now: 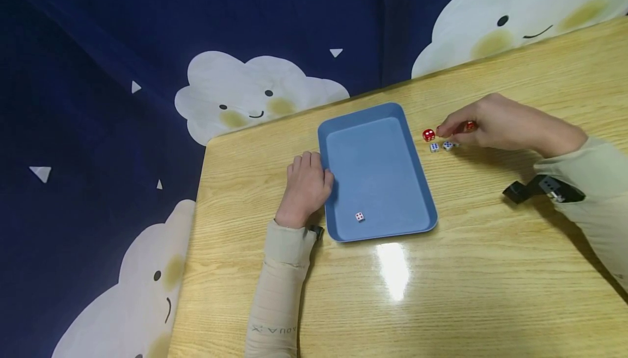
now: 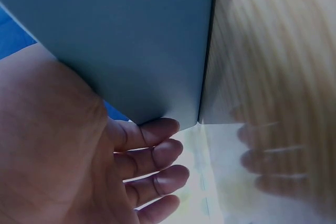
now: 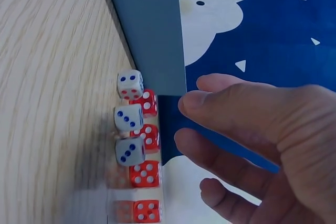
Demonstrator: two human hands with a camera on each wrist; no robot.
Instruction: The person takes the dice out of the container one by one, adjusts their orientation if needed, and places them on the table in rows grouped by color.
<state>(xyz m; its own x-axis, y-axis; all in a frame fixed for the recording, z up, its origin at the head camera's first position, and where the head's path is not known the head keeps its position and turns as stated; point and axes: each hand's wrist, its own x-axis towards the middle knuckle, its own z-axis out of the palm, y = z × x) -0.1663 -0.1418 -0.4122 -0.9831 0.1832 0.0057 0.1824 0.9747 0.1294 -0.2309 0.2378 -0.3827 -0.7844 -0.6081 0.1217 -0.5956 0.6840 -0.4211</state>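
Note:
A blue tray (image 1: 378,232) lies on the wooden table, and a small white die (image 1: 360,217) sits on its floor near the front. My left hand (image 1: 306,186) holds the tray's left rim; in the left wrist view its fingers (image 2: 157,182) lie along the outside wall, with the thumb out of sight. Right of the tray, my right hand (image 1: 505,123) hovers over dice, thumb and fingers parted and slightly bent, nothing visibly gripped. Several red dice (image 3: 145,173) stand in a row. Three white dice (image 3: 129,117) sit beside them. In the head view that hand partly covers the dice.
The wooden table (image 1: 235,200) ends at a dark blue curtain (image 1: 284,9) with white clouds along the back and left. A black wrist strap (image 1: 559,188) sits on the right sleeve.

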